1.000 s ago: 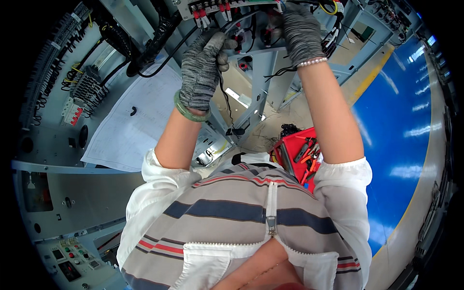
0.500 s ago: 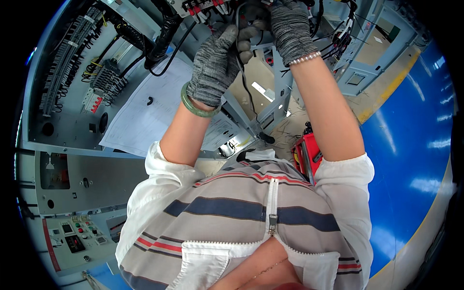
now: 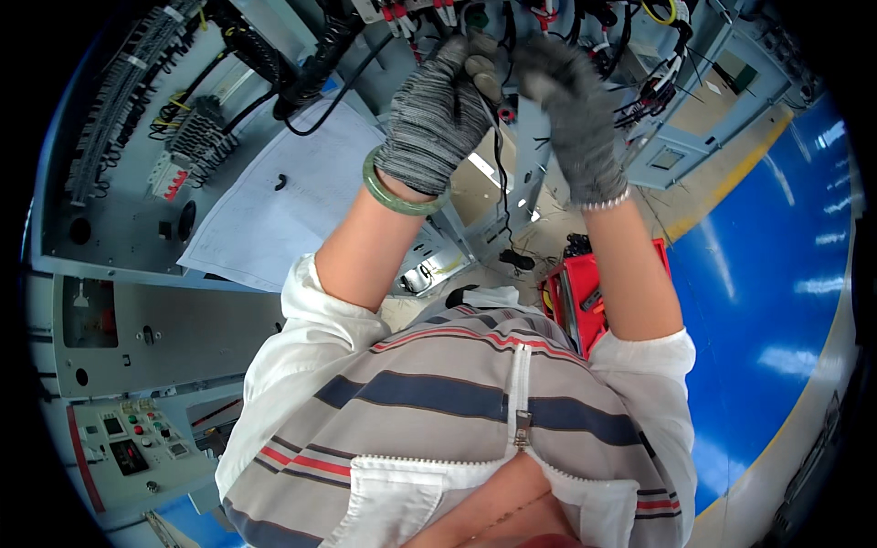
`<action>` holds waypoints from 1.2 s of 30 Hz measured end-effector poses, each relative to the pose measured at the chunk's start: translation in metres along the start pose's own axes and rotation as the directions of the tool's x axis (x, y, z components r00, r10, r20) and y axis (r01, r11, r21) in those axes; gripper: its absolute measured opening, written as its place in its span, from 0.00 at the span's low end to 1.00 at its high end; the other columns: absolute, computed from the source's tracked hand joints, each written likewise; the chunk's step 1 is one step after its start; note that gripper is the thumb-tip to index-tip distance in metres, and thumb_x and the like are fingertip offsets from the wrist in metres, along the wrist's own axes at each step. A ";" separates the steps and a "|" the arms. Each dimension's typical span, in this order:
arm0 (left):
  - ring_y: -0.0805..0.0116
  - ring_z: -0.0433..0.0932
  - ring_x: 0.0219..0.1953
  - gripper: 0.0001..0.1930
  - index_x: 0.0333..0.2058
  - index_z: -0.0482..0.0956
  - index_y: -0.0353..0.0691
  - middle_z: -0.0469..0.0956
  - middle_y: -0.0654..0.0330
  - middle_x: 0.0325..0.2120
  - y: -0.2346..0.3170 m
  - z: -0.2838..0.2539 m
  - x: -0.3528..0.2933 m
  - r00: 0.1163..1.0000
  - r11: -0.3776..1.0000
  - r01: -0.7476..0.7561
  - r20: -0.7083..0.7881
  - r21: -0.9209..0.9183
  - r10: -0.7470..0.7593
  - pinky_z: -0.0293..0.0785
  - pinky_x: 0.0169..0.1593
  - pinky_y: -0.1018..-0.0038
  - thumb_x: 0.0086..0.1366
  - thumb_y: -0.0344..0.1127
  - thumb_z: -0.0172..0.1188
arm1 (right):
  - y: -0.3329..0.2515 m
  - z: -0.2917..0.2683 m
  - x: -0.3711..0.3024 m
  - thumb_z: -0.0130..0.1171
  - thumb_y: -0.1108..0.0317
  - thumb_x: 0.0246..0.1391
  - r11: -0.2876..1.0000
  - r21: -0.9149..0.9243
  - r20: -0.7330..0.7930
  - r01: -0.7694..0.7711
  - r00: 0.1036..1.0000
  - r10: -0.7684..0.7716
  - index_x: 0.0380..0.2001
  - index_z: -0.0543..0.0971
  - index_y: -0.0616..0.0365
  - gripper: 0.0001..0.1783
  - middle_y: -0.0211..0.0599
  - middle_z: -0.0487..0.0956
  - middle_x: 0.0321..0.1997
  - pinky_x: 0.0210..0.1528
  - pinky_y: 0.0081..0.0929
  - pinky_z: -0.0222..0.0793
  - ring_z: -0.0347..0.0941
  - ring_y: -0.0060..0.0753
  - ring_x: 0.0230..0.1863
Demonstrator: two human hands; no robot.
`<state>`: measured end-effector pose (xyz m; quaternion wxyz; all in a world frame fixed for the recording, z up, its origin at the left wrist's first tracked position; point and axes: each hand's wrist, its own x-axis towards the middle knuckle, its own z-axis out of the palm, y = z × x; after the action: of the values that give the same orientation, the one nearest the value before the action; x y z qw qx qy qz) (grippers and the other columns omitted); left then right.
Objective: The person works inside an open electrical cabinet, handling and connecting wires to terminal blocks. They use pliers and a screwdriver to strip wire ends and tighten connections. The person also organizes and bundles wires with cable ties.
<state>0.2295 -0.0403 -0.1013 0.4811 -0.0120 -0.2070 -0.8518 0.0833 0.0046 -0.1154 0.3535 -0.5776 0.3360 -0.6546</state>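
Observation:
My left hand [image 3: 431, 123], in a grey knitted glove, is closed with thumb and fingers pinching a thin black cable [image 3: 501, 178]. Below the fingers the cable hangs down to a dark lump [image 3: 517, 259] near the floor. Just to the right, my right hand [image 3: 575, 119] wears a matching glove and is smeared by motion. Its fingers are bent, and I cannot make out whether anything is in them. Above both hands are wires with red sleeves [image 3: 400, 15] in the cabinet. The upper end of the cable is hidden by my left fingers.
A paper drawing [image 3: 283, 196] lies on the left panel, below a terminal block [image 3: 196, 132]. Thick black cable bundles [image 3: 315, 68] run above it. A red toolbox [image 3: 585, 288] stands by my right forearm. Loose wires [image 3: 653, 91] hang at upper right, near an open cabinet frame [image 3: 708, 128].
My right hand has come away from the wiring above, moving down and slightly right. My left hand has shifted right, still gripping the cable, and the view has moved a little.

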 end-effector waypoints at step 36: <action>0.68 0.76 0.31 0.15 0.43 0.73 0.40 0.75 0.58 0.30 -0.180 -0.263 -0.130 0.225 -0.173 0.827 -0.597 0.534 -0.770 0.74 0.35 0.72 0.58 0.39 0.60 | -0.115 -0.013 -0.060 0.46 0.51 0.61 0.938 -0.036 -0.342 -0.344 0.886 0.312 0.35 0.73 0.66 0.23 0.46 0.79 0.30 0.23 0.22 0.74 0.78 0.36 0.27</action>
<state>0.1979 0.0511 -0.4318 -0.2084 0.3635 -0.5058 -0.7541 0.0667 0.1167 -0.0506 0.3695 -0.4103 0.5141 -0.6563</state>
